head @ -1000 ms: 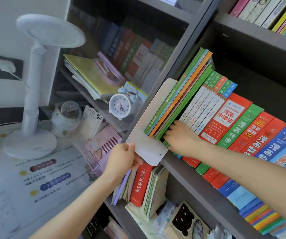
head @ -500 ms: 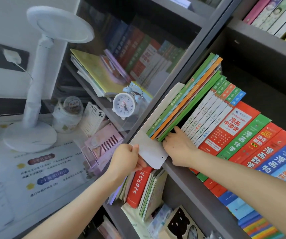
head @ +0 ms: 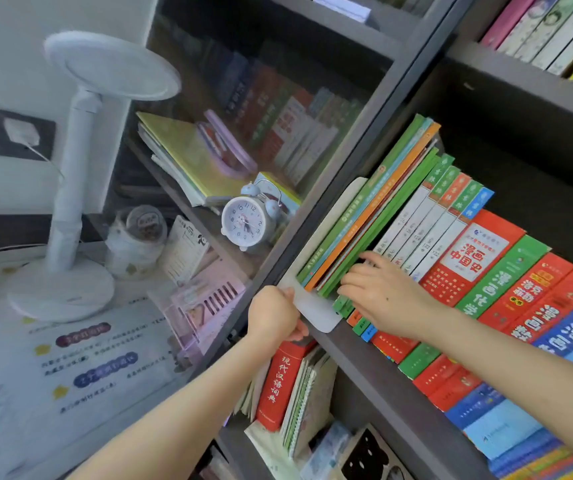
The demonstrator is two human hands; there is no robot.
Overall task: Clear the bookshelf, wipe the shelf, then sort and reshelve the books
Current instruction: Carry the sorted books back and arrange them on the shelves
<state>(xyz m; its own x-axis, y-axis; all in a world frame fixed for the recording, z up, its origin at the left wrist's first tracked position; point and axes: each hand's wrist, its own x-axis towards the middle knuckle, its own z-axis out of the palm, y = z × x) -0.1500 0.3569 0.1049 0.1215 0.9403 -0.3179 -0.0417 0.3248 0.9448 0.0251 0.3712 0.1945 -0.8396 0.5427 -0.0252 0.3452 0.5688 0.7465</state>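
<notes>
The step in hand looked to be lifting out the leftmost books, with the shelf not yet cleared: a full row leaned leftward along the shelf board point(head: 377, 372), propped at its end by a white bookend point(head: 326, 233). The left hand point(head: 273, 315) was clenched round the near lip of that bookend, just at the shelf's front edge. The right hand point(head: 387, 299) lay at the foot of the thin green and orange paperbacks point(head: 364, 220), its forefinger reaching into the seam between them and the white-spined volumes point(head: 423, 223). Its thumb was hidden, so whether it pinched anything could not be told. To do this well, the bookend probably needed holding firm until the right hand had a real grip, since the whole row appeared to rest its weight against it. Slim, floppy paperbacks would likely splay or slide, so taking them as one bundle, squeezed near the bottom edge, seemed wiser than plucking single copies. Once they were out, the heavier red history comic point(head: 468, 261) and its neighbours might topple left, so a steadying palm would have been prudent. The alarm clock point(head: 245, 221) stood behind glass in the next bay, well apart from the work.
</notes>
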